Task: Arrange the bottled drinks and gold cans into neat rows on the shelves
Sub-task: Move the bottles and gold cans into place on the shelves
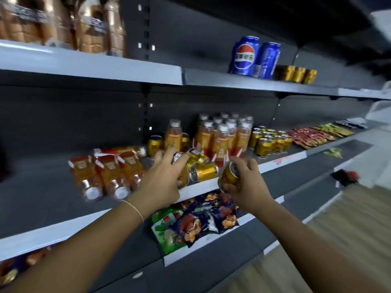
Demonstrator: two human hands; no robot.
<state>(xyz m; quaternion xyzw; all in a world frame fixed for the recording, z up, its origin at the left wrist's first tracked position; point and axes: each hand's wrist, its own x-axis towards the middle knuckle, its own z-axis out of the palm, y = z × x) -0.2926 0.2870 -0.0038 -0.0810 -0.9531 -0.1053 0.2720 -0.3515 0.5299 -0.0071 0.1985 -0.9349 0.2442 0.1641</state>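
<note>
On the middle shelf (201, 190) several orange bottled drinks (105, 174) lie on their sides at the left. More orange bottles (222, 136) stand upright in a block further back, with a neat group of gold cans (270, 140) to their right. Loose gold cans (204, 171) lie tipped over near the shelf's front edge. My left hand (163, 178) grips one fallen gold can (183, 177) among them. My right hand (247, 182) holds another gold can (229, 176) just in front of the shelf edge. One gold can (154, 145) stands upright beside a single bottle (174, 135).
The shelf above carries two blue cola cans (254, 57) and three gold cans (296, 74). Snack bags (194, 223) lie on the shelf below. Red and yellow packets (317, 134) fill the middle shelf's right end. Wrapped bottles (63, 22) stand at the top left.
</note>
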